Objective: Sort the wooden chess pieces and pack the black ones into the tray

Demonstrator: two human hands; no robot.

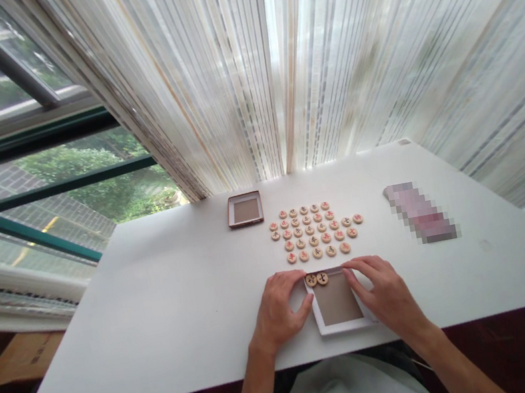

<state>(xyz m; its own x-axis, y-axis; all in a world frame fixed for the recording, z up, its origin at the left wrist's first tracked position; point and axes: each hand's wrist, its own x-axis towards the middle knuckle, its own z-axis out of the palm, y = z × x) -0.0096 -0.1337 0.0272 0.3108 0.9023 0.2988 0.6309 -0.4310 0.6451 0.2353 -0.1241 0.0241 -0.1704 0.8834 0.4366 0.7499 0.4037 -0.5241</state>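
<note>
In front of me on the white table lies an open box tray (320,319) with a white rim and a brown bottom. Two round wooden Chinese chess pieces (322,279) with black characters sit side by side in its far left corner. My left hand (282,308) grips the tray's left side, fingertips at the far left corner next to the pieces and thumb lower down. My right hand (379,284) holds the far right corner, thumb and fingers on the rim. Beyond the tray, several more chess pieces (313,241) with red or black characters lie flat in loose rows.
The box lid (229,218), brown-edged, lies at the back left of the white table (160,309). A pinkish, pixelated object (420,212) is at the right. Behind the table hang striped curtains (320,64); a window (57,158) is at the left. A cardboard box (21,354) stands below.
</note>
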